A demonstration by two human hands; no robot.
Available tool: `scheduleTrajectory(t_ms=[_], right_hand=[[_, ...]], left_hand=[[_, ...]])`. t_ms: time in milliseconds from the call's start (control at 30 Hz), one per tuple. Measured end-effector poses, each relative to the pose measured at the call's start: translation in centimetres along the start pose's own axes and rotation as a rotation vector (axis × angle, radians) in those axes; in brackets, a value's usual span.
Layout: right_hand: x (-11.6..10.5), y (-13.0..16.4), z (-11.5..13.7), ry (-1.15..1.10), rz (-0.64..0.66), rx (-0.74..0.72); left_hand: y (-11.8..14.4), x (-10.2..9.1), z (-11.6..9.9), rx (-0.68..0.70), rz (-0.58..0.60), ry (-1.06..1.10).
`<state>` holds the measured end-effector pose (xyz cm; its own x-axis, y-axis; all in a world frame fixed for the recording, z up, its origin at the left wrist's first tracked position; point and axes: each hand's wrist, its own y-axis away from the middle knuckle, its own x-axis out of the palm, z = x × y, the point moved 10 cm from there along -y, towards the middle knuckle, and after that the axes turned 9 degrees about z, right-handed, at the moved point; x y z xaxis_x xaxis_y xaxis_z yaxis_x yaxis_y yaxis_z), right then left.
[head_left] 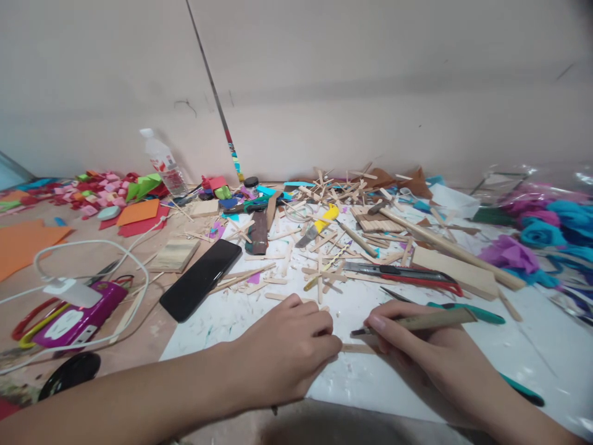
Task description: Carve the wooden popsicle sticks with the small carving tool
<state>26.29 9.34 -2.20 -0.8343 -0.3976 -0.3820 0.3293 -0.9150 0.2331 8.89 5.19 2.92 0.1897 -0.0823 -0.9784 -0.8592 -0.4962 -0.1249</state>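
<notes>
Right hand (417, 346) has its fingers (377, 322) curled around a wooden-handled cutter (417, 321), blade tip pointing left at a flat popsicle stick (359, 348) lying on the white sheet (509, 352) between both hands. Left hand (287, 346) is curled with fingers (331, 349) pressed together, pinning down that stick's left end. Just behind the right hand there's a pair of green-handled scissors (467, 309), then a red utility knife (403, 273) and a wooden block (456, 272). Whole surface (152, 334) is littered with stick scraps (324, 247). Black phone (201, 279) sits left of the sheet, purple charger thing (76, 315) with white cable further left, water bottle (163, 162) by the wall
</notes>
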Motion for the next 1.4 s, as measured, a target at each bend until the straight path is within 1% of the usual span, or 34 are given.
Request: scheduleTrajectory(t_ms=[67, 167, 267, 367, 500, 633, 767, 967, 1100, 1167, 1267, 1400], right_hand=[[0.1, 0.1, 0.2, -0.017, 0.001, -0.006], [-0.1, 0.2, 0.7, -0.068, -0.050, -0.021], [0.5, 0.1, 0.7, -0.253, -0.037, -0.027], [0.9, -0.1, 0.6, -0.394, -0.019, -0.051], [0.5, 0.0, 0.6, -0.427, -0.059, -0.065], [0.4, 0.3, 0.9, -0.432, -0.056, -0.076], [0.5, 0.5, 1.5, -0.391, -0.032, -0.106], [1.1, 0.5, 2.7, -0.203, 0.022, -0.077], [1.4, 0.7, 3.5, -0.070, 0.053, -0.068], [1.4, 0.7, 3.5, -0.082, 0.047, -0.067], [0.9, 0.8, 3.2, -0.152, -0.002, -0.077], [0.5, 0.7, 3.1, -0.215, -0.057, -0.116]], left_hand=[[0.0, 0.1, 0.0, 0.010, 0.020, -0.016], [0.1, 0.2, 0.0, 0.027, 0.033, -0.028], [0.2, 0.3, 0.0, 0.037, 0.039, -0.015], [0.3, 0.0, 0.3, 0.010, 0.005, -0.033], [0.3, -1.0, 0.8, -0.056, -0.065, -0.044], [0.3, -0.9, 0.8, -0.052, -0.077, 0.064], [0.3, 0.0, 0.5, -0.017, -0.054, 0.051], [0.3, 0.6, 0.6, 0.003, -0.031, 0.079], [0.2, 0.6, 0.6, 0.003, -0.027, 0.107], [0.2, 0.5, 0.5, 0.007, -0.032, 0.104], [0.2, 0.0, 0.3, 0.018, -0.042, 0.080], [0.1, 0.2, 0.8, -0.023, -0.008, 0.081]])
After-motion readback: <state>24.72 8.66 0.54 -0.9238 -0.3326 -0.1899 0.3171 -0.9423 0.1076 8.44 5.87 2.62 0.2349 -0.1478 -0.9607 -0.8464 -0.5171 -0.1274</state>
